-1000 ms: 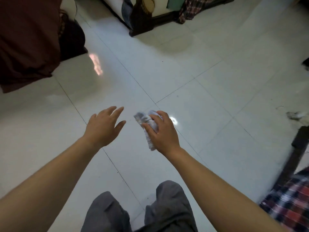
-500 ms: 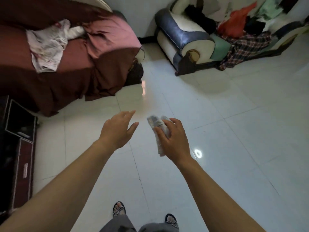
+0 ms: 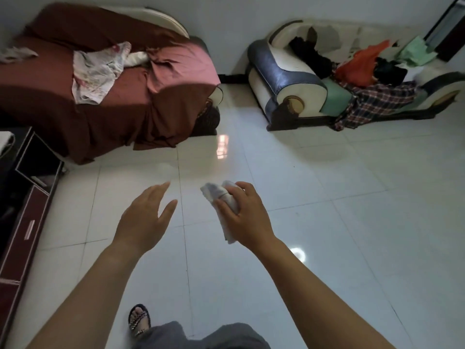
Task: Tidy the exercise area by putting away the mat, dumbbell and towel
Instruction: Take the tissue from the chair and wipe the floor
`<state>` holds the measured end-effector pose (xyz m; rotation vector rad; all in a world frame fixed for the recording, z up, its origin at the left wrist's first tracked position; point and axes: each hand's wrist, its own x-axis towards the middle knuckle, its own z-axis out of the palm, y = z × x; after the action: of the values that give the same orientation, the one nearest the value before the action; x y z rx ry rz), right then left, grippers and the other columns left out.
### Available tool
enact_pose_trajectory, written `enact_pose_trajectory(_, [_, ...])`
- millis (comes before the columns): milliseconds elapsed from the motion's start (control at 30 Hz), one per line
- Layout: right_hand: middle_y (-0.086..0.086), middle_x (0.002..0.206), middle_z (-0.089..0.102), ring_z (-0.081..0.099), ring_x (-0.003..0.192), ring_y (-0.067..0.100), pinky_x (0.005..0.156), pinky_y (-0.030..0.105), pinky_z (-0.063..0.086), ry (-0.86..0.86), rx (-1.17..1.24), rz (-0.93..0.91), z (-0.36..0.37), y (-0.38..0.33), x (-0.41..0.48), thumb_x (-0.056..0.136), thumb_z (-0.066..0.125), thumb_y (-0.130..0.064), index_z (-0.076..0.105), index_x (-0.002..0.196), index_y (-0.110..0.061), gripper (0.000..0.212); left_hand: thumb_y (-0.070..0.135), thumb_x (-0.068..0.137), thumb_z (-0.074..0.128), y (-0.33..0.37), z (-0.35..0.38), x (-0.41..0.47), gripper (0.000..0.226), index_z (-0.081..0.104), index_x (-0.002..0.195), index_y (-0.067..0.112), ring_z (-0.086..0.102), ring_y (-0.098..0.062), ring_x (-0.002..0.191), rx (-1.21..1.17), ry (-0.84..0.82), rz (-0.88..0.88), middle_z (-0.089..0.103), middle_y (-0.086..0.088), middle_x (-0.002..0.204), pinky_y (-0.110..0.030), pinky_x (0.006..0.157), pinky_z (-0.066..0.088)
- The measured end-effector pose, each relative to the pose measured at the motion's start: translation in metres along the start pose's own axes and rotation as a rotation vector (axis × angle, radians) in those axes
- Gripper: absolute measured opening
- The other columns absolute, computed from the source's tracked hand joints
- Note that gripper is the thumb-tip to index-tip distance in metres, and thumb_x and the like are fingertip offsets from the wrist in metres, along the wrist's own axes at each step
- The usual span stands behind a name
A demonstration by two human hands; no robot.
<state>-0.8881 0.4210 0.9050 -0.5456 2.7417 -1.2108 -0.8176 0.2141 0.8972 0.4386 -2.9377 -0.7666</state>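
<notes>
Seen from the head camera, the right hand point(image 3: 247, 217) is held out over the glossy white tiled floor point(image 3: 339, 222) with its fingers and thumb curled round a small bunched pale towel point(image 3: 218, 194); 1 end of the cloth sticks out above the fingers and the other hangs below the palm, so the towel is in the air, clear of the floor. The left hand point(image 3: 144, 220) hovers just beside it, apart from the towel, fingers straight and loosely spread, holding nothing. Below, 1 sandalled foot point(image 3: 139, 321) and grey trousers point(image 3: 201, 336) show. Against the far wall stands a sofa under a maroon cover point(image 3: 120, 117) with a crumpled pale cloth point(image 3: 98, 71) on its seat, and to its right a cream and blue armchair point(image 3: 284, 71) heaped with clothes, a plaid fabric point(image 3: 377, 102) trailing down its front. A dark cabinet point(image 3: 25, 217) runs along the left edge
</notes>
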Motion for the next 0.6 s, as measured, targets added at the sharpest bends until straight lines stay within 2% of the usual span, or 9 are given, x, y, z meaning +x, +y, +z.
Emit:
enact_pose_trajectory(300, [-0.011, 0.124, 0.047, 0.051, 0.107, 0.011, 0.086, 0.036, 0.05, -0.13, 0.012, -0.126, 0.004, -0.006, -0.023, 0.089, 0.048, -0.053, 0.055, 0.113, -0.032, 0.033, 0.046, 0.092, 0.036, 0.001, -0.011, -0.067, 0.055, 0.034, 0.143, 0.025, 0.036, -0.019, 0.134, -0.001, 0.058, -0.175, 0.039, 0.001, 0.147, -0.041, 0.107, 0.035])
enact_pose_trajectory(467, [-0.01, 0.125, 0.047, 0.052, 0.106, 0.013, 0.086, 0.036, 0.05, -0.225, 0.005, -0.245, 0.032, -0.04, -0.037, 0.09, 0.049, -0.051, 0.054, 0.114, -0.031, 0.032, 0.046, 0.093, 0.037, -0.019, -0.03, -0.103, 0.054, 0.035, 0.142, 0.024, 0.037, -0.017, 0.133, -0.015, 0.134, -0.239, 0.04, 0.001, 0.145, -0.039, 0.108, 0.034])
enact_pose_trajectory(600, [-0.008, 0.128, 0.045, 0.05, 0.109, 0.014, 0.088, 0.036, 0.049, -0.353, -0.006, -0.369, 0.072, -0.083, -0.063, 0.091, 0.048, -0.049, 0.052, 0.12, -0.031, 0.034, 0.047, 0.093, 0.038, -0.052, -0.052, -0.162, 0.053, 0.037, 0.141, 0.024, 0.038, -0.019, 0.133, -0.039, 0.234, -0.386, 0.041, -0.001, 0.145, -0.041, 0.107, 0.035])
